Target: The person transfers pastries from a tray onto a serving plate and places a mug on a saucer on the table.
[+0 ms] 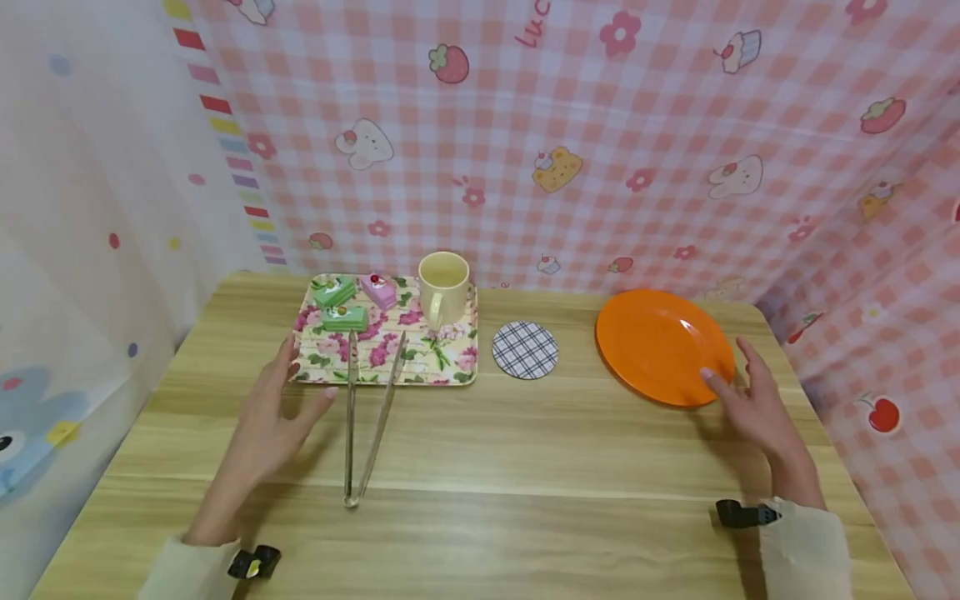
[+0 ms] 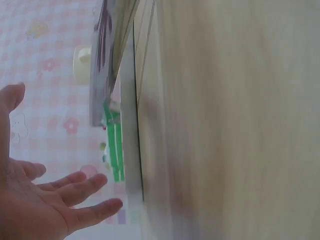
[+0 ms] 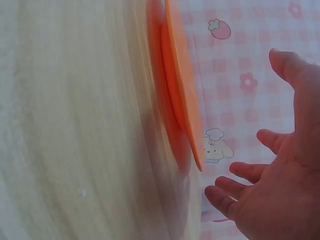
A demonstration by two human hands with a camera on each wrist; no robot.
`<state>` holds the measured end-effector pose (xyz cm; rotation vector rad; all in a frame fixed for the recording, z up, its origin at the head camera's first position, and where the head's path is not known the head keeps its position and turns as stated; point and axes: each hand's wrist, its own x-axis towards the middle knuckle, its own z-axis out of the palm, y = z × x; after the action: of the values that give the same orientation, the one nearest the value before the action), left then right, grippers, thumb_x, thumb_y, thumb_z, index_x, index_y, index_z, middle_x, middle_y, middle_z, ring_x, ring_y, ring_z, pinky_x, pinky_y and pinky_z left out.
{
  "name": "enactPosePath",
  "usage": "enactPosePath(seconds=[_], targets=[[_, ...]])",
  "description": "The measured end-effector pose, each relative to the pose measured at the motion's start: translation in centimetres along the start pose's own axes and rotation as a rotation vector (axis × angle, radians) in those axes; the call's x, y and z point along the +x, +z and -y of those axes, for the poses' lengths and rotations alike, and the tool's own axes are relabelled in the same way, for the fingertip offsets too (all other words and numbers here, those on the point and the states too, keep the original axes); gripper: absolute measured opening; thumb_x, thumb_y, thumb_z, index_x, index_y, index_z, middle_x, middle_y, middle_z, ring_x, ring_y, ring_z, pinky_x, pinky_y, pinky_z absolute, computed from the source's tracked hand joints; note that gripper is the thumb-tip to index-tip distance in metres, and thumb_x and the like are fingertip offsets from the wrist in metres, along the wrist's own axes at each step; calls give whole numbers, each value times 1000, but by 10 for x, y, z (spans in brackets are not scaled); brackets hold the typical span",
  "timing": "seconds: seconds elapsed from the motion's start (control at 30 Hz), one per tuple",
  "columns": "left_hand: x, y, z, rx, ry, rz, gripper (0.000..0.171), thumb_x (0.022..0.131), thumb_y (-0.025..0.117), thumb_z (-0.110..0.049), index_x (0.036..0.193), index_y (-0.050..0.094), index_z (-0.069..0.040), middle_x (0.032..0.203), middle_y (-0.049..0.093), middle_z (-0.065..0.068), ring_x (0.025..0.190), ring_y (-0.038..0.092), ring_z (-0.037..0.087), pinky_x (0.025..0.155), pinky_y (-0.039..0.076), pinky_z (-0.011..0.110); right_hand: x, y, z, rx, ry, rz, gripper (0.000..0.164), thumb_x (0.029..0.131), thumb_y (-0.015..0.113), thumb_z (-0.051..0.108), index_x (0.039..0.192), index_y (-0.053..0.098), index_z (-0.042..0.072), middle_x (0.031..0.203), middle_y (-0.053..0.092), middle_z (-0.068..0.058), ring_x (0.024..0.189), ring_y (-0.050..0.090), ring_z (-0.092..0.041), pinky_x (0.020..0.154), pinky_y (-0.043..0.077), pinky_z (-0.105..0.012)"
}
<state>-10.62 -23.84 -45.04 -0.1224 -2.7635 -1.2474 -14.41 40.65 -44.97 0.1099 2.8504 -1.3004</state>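
Note:
My left hand [image 1: 266, 429] hovers with spread fingers at the left front corner of a floral tray [image 1: 423, 372], holding nothing. Two green cake slices [image 1: 345, 319], a pink cake slice [image 1: 379, 292] and a pale yellow mug [image 1: 452, 304] stand on that tray. Metal tongs [image 1: 350, 425] lie with spread arms over its front edge, their joined end toward me. On the other side, my right hand [image 1: 761, 412] is spread beside the right edge of an orange plate [image 1: 652, 342]. In the right wrist view a gap shows between its fingers and the plate [image 3: 181, 75].
A round checked coaster [image 1: 525, 350] lies between the tray and the plate. The wooden table [image 1: 480, 467] backs onto a pink checked cloth [image 1: 495, 125], with more cloth at the left and right sides.

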Motion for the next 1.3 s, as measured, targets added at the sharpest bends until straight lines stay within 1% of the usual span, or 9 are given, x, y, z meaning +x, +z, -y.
enactPosePath(seconds=[0.33, 0.5, 0.6, 0.67, 0.77, 0.87, 0.93, 1.1, 1.3], targets=[[-5, 18, -11, -126, -38, -7, 95, 97, 71, -36, 167, 8, -18, 152, 43, 25, 127, 56, 41, 101, 51, 56, 0, -5, -4, 137, 168, -24, 92, 102, 56, 48, 166, -1, 17, 171, -1, -24, 152, 14, -54, 115, 24, -72], [-5, 22, -17, -174, -108, 33, 99, 94, 75, -37, 166, 11, -19, 148, 45, 22, 126, 57, 38, 97, 57, 46, 3, -6, -8, 151, 209, -32, 94, 101, 58, 52, 167, 1, 18, 171, 5, -25, 151, 22, -51, 117, 27, -69], [-5, 23, -17, -214, -155, 55, 101, 93, 77, -37, 166, 10, -19, 148, 45, 22, 126, 58, 38, 92, 58, 32, 7, -5, -11, 174, 237, -38, 93, 100, 59, 53, 167, 3, 20, 171, 8, -24, 152, 23, -49, 119, 26, -65], [-5, 24, -17, -229, -179, 71, 102, 93, 77, -38, 167, 9, -18, 150, 44, 22, 126, 58, 38, 87, 56, 23, 9, -3, -13, 186, 257, -47, 92, 100, 59, 53, 167, 6, 21, 170, 11, -24, 152, 25, -46, 122, 31, -55], [-4, 26, -17, -232, -207, 100, 105, 92, 77, -41, 167, 7, -18, 153, 42, 23, 127, 58, 39, 88, 57, 28, 11, -1, -16, 183, 275, -63, 89, 100, 60, 51, 167, 9, 20, 169, 17, -24, 150, 29, -41, 116, 43, -30], [-3, 28, -19, -230, -230, 125, 107, 92, 77, -42, 167, 5, -17, 154, 40, 24, 127, 58, 40, 93, 58, 41, 12, 1, -16, 201, 287, -84, 89, 100, 61, 48, 166, 11, 17, 167, 21, -24, 143, 37, -34, 90, 48, -10], [-2, 30, -20, -240, -241, 140, 108, 92, 78, -39, 166, 4, -16, 155, 39, 25, 127, 58, 41, 93, 58, 44, 13, 0, -16, 228, 299, -96, 89, 100, 63, 45, 166, 12, 15, 166, 22, -25, 132, 45, -23, 84, 49, -7], [-2, 35, -22, -261, -247, 160, 115, 89, 81, -36, 166, -1, -14, 153, 43, 24, 124, 59, 40, 86, 57, 35, 13, -2, -17, 355, 329, -117, 92, 99, 68, 33, 165, 9, 8, 149, 37, -24, 94, 58, 7, 77, 55, -11], [-2, 41, -23, -248, -276, 175, 122, 84, 85, -37, 166, -2, -14, 150, 47, 22, 116, 62, 34, 81, 54, 30, 11, -1, -24, 481, 363, -99, 98, 93, 75, 13, 163, 9, 0, 107, 55, 11, 79, 68, 4, 74, 58, -15]])
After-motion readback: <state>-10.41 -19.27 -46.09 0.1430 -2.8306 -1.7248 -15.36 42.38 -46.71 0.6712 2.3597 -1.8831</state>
